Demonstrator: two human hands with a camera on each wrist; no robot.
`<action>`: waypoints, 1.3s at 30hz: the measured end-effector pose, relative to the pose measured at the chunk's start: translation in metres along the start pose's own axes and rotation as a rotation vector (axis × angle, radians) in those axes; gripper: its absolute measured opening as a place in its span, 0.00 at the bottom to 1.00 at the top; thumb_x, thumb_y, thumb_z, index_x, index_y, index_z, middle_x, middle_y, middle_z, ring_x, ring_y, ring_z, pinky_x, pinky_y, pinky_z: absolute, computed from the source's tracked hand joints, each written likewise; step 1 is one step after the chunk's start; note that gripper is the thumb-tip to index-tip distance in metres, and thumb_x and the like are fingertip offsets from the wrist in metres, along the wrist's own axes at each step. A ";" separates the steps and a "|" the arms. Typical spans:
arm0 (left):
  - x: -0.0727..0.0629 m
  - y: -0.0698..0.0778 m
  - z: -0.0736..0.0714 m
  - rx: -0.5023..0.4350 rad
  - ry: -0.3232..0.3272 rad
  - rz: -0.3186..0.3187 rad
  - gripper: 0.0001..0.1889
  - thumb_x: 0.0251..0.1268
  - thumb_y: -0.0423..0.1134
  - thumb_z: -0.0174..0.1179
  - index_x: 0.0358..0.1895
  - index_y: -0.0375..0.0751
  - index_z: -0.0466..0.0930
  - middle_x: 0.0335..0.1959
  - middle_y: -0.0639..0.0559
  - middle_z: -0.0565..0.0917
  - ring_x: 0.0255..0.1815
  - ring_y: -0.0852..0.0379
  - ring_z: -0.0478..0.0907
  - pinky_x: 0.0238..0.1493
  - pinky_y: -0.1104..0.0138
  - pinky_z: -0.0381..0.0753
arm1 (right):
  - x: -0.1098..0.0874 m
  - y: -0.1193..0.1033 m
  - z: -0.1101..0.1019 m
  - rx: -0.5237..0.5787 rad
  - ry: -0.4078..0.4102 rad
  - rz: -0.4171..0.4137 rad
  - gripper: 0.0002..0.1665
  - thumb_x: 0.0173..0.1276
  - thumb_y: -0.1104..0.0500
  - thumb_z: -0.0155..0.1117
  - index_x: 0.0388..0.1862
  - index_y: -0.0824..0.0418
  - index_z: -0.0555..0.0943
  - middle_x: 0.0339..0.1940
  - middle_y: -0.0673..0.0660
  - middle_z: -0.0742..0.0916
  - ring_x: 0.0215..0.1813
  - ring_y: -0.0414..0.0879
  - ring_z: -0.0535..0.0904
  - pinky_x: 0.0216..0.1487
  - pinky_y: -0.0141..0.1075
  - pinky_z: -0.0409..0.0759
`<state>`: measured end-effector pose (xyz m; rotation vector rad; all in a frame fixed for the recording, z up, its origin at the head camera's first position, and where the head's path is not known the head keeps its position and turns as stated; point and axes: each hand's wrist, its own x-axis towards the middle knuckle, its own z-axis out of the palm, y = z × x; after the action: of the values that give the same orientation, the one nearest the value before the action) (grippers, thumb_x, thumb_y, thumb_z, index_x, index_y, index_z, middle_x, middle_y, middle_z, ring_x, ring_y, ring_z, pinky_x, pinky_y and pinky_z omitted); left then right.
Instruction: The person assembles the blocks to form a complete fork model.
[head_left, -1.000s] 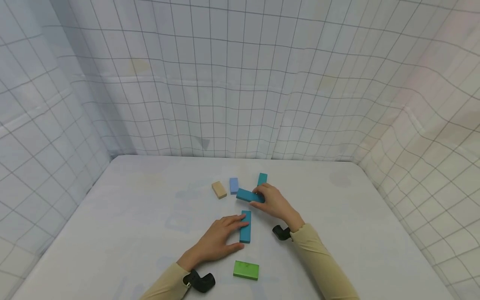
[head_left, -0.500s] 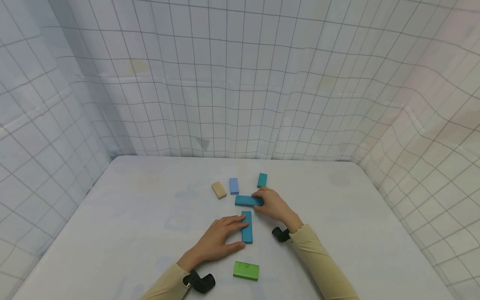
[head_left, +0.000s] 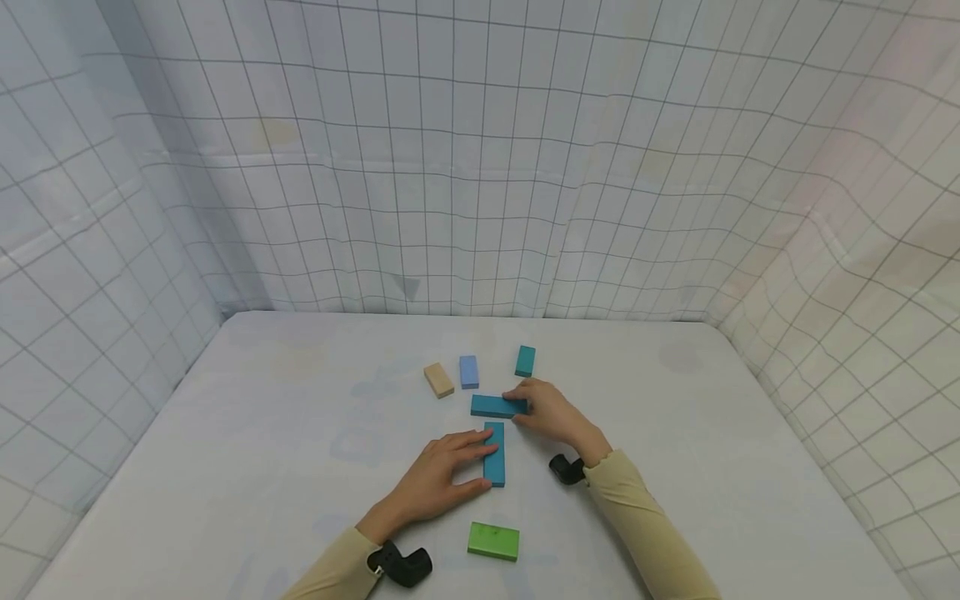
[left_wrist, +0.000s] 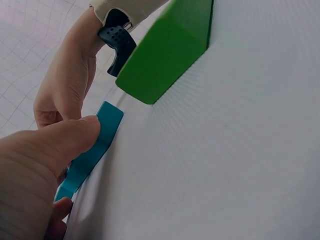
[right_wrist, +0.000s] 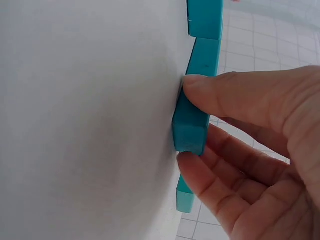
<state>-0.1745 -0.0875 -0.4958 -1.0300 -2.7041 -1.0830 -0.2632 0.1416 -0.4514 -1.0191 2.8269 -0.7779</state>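
In the head view two long blue wooden blocks lie flat near the table's middle, one crosswise just beyond the other. My right hand (head_left: pixel 553 415) pinches the crosswise block (head_left: pixel 486 406) at its right end; in the right wrist view the thumb lies along one side of this block (right_wrist: pixel 192 117) and a fingertip is at its end. The lengthwise block (head_left: pixel 495 477) is under my left hand (head_left: pixel 438 479), fingertips over its top and thumb by its near end. From the left wrist, my thumb presses against that block (left_wrist: pixel 109 122). A narrow gap separates the blocks in the head view.
A green block (head_left: pixel 493 542) lies nearest me, below the left hand. Farther off are a tan block (head_left: pixel 438 380), a light blue block (head_left: pixel 468 372) and a small teal block (head_left: pixel 525 361). Grid-patterned cloth (head_left: pixel 480 208) walls the white table (head_left: pixel 300 417).
My right hand has lowered the crosswise block from a tilted pose to flat on the table, drawing it slightly toward me. The lengthwise block has shifted slightly right and straightened under the left hand.
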 end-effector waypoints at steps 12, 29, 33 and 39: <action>-0.001 -0.001 0.000 -0.017 0.010 0.011 0.26 0.64 0.51 0.60 0.64 0.50 0.74 0.68 0.57 0.67 0.68 0.54 0.62 0.59 0.49 0.63 | 0.000 0.001 0.005 0.011 0.043 0.001 0.18 0.57 0.66 0.72 0.48 0.67 0.83 0.43 0.57 0.84 0.40 0.47 0.79 0.41 0.37 0.78; 0.004 0.001 0.004 0.020 0.046 -0.011 0.27 0.62 0.53 0.61 0.63 0.50 0.75 0.66 0.58 0.69 0.65 0.56 0.64 0.56 0.52 0.65 | 0.000 -0.002 0.004 0.019 0.036 0.009 0.17 0.57 0.65 0.72 0.47 0.66 0.83 0.43 0.56 0.84 0.40 0.46 0.79 0.42 0.37 0.77; 0.005 0.002 0.003 0.019 0.047 -0.015 0.27 0.61 0.53 0.62 0.63 0.50 0.75 0.66 0.58 0.69 0.65 0.56 0.64 0.56 0.52 0.65 | 0.000 -0.002 0.004 0.022 0.034 0.015 0.17 0.57 0.65 0.72 0.47 0.66 0.83 0.43 0.56 0.84 0.40 0.46 0.80 0.42 0.38 0.77; 0.006 0.002 0.003 0.017 0.051 -0.011 0.27 0.62 0.53 0.62 0.64 0.50 0.74 0.67 0.58 0.69 0.65 0.56 0.64 0.56 0.52 0.65 | 0.001 -0.001 0.004 0.021 0.034 0.016 0.17 0.57 0.65 0.72 0.47 0.66 0.83 0.43 0.56 0.84 0.40 0.46 0.79 0.42 0.37 0.77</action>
<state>-0.1778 -0.0810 -0.4949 -0.9724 -2.6775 -1.0702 -0.2625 0.1389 -0.4540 -0.9880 2.8450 -0.8288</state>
